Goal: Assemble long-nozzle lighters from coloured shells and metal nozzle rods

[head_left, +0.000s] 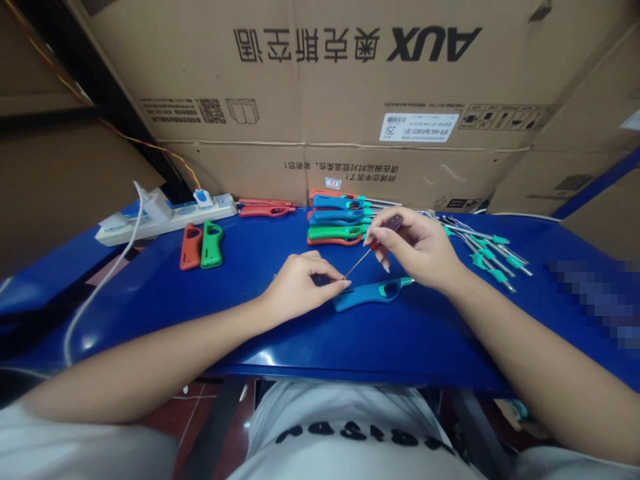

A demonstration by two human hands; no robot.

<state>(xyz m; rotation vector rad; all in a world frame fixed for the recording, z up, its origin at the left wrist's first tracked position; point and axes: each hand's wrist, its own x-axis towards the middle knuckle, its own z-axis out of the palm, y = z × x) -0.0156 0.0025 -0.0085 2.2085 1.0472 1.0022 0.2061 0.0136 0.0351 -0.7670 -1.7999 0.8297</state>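
My right hand [415, 247] grips a screwdriver [358, 264] with a dark and red handle, its thin shaft slanting down to the left. At the shaft's tip, my left hand [305, 287] pinches thumb and forefinger together. Whatever is between those fingertips is too small to make out. Just below the tip lies a blue gas lighter [367, 295] on its side, with a teal trigger and a short piece of metal tube showing at its right end. Neither hand clearly grips this lighter.
Behind my hands lie several assembled lighters [335, 217]. Metal lighter tubes with teal parts [493, 257] lie at right. Red shells [267, 211], an orange shell [191, 247] and a green shell [212, 245] lie left, near a power strip [170, 220]. Cardboard [280, 100] backs the blue table [240, 347].
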